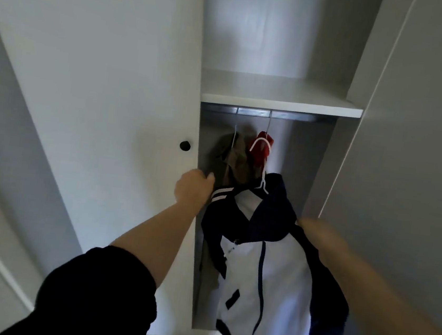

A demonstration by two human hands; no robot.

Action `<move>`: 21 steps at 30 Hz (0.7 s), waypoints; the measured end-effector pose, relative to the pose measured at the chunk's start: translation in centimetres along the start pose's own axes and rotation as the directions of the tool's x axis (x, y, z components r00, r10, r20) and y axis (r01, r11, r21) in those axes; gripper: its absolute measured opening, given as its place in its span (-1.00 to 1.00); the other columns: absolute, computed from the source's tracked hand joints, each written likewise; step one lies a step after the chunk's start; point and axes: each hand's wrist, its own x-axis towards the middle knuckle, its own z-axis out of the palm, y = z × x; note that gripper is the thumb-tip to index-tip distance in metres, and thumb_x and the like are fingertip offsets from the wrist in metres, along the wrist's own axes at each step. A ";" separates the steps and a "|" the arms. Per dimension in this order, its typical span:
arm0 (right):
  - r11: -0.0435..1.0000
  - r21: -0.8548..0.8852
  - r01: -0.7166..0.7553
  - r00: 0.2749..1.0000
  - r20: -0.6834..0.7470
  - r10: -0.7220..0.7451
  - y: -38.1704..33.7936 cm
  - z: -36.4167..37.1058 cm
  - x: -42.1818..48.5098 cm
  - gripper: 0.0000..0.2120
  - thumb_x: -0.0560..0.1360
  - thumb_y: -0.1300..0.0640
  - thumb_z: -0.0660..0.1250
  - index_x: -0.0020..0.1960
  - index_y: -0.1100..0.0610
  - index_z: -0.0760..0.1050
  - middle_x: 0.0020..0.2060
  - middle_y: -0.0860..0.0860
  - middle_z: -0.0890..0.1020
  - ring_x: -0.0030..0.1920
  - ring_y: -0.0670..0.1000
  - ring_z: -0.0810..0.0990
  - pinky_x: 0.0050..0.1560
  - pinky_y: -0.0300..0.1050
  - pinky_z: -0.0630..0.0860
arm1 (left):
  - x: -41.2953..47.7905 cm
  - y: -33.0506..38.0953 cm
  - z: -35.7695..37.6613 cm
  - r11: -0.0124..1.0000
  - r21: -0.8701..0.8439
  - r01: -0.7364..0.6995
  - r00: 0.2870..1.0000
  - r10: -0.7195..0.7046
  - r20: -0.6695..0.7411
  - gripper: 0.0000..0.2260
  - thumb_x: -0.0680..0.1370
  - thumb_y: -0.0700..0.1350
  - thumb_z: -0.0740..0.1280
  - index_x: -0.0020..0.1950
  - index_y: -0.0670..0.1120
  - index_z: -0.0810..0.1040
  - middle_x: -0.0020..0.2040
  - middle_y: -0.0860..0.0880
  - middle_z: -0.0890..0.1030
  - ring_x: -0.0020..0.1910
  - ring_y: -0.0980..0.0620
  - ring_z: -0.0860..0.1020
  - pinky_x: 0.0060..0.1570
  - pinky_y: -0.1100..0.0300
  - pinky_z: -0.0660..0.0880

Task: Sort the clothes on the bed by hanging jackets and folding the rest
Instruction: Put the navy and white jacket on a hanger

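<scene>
A navy and white jacket (pixel 263 268) on a white hanger (pixel 263 186) hangs in front of an open wardrobe compartment. My left hand (pixel 194 189) grips the jacket's striped collar at its left shoulder. My right hand (pixel 309 225) is blurred and mostly hidden behind the jacket's right shoulder, so its grasp is unclear. Inside, an olive jacket (pixel 236 158) and a red garment (pixel 261 151) hang on white hangers from the dark rail (pixel 275 115).
A white shelf (pixel 280 95) sits above the rail. The wardrobe's left door (pixel 108 85) with a black knob (pixel 185 145) stands closed, and a tall white panel (pixel 411 134) flanks the right side.
</scene>
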 end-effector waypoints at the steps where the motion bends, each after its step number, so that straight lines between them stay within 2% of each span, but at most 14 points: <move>1: 0.999 0.032 -0.005 1.000 0.014 0.005 -0.6 0.5 0.8 -0.82 0.55 0.25 0.23 0.02 0.34 0.53 -0.17 0.18 0.56 -0.26 0.11 0.49 -0.26 -0.09 0.38 | 1.2 0.0 -0.1 0.984 -0.129 0.120 0.989 -0.130 -0.068 -0.64 0.57 0.16 0.19 -0.15 -0.13 0.47 -0.24 -0.07 0.52 -0.15 -0.13 0.55 -0.24 0.13 0.36; 3: 0.999 0.046 -0.019 0.998 0.059 0.016 -1.9 1.5 2.0 -0.85 0.55 0.21 0.24 -0.11 0.27 0.52 -0.26 0.13 0.52 -0.32 0.08 0.46 -0.33 -0.13 0.37 | 3.0 -0.1 -0.5 0.929 -0.296 0.224 0.948 -0.279 -0.156 -0.57 0.53 0.28 0.18 -0.06 -0.11 0.44 -0.23 -0.02 0.50 -0.19 -0.08 0.51 -0.21 0.12 0.37; 5: 0.998 0.058 -0.020 0.995 0.101 0.014 -3.0 2.5 3.0 -0.83 0.55 0.17 0.25 -0.16 0.22 0.51 -0.30 0.11 0.52 -0.36 0.06 0.47 -0.40 -0.17 0.38 | 4.3 -0.3 -1.0 0.901 -0.367 0.233 0.913 -0.332 -0.236 -0.56 0.51 0.30 0.18 0.00 -0.09 0.43 -0.21 0.00 0.50 -0.19 -0.06 0.49 -0.19 0.11 0.37; 7: 0.998 0.068 -0.014 0.992 0.124 0.005 -3.9 3.5 3.9 -0.83 0.55 0.15 0.25 -0.17 0.20 0.49 -0.29 0.11 0.54 -0.34 0.05 0.49 -0.41 -0.19 0.40 | 5.5 -0.3 -1.1 0.925 -0.326 0.197 0.907 -0.298 -0.298 -0.59 0.55 0.24 0.16 0.06 -0.11 0.46 -0.15 0.00 0.52 -0.17 -0.06 0.48 -0.16 0.12 0.38; 9: 0.996 0.086 -0.012 0.990 0.141 0.000 -4.6 4.6 4.7 -0.86 0.54 0.17 0.25 -0.10 0.25 0.49 -0.26 0.13 0.55 -0.32 0.06 0.51 -0.40 -0.19 0.43 | 6.1 -0.1 -1.3 0.956 -0.260 0.134 0.919 -0.218 -0.329 -0.66 0.60 0.13 0.14 0.07 -0.12 0.51 -0.15 0.00 0.52 -0.18 -0.03 0.47 -0.17 0.15 0.36; 11: 0.995 0.104 -0.009 0.988 0.152 -0.007 -5.4 5.6 5.1 -0.82 0.53 0.15 0.26 0.04 0.27 0.49 -0.21 0.15 0.56 -0.28 0.08 0.53 -0.39 -0.18 0.44 | 6.7 -0.3 -1.6 0.970 -0.226 0.083 0.928 -0.158 -0.337 -0.74 0.60 0.02 0.15 -0.08 -0.11 0.52 -0.26 0.02 0.50 -0.25 -0.04 0.47 -0.31 0.18 0.32; 13: 0.995 0.098 -0.004 0.988 0.153 -0.011 -6.2 6.5 5.2 -0.73 0.52 0.13 0.25 0.14 0.28 0.48 -0.11 0.18 0.58 -0.16 0.13 0.57 -0.25 -0.13 0.51 | 6.7 -0.5 -2.2 0.981 -0.178 0.071 0.938 -0.127 -0.322 -0.78 0.57 -0.05 0.16 -0.22 -0.11 0.45 -0.37 0.02 0.44 -0.35 -0.02 0.44 -0.43 0.19 0.24; 16: 0.995 0.091 0.028 0.989 0.144 -0.041 -7.1 7.5 4.6 -0.67 0.53 0.12 0.24 0.20 0.29 0.47 0.03 0.21 0.58 0.03 0.20 0.57 0.01 -0.02 0.53 | 5.9 -0.6 -2.9 0.990 -0.124 0.063 0.950 -0.098 -0.295 -0.79 0.54 -0.07 0.18 -0.23 -0.12 0.46 -0.37 -0.01 0.46 -0.39 0.01 0.42 -0.43 0.20 0.26; 21: 0.990 0.124 0.073 0.987 0.132 -0.090 -8.1 8.8 2.4 -0.72 0.54 0.15 0.23 0.16 0.30 0.49 0.00 0.22 0.58 -0.02 0.20 0.56 0.05 0.00 0.53 | 1.4 -1.2 -4.5 0.994 -0.108 0.009 0.944 -0.044 -0.328 -0.83 0.52 -0.10 0.19 -0.23 -0.12 0.48 -0.38 -0.03 0.49 -0.38 -0.05 0.46 -0.38 0.16 0.35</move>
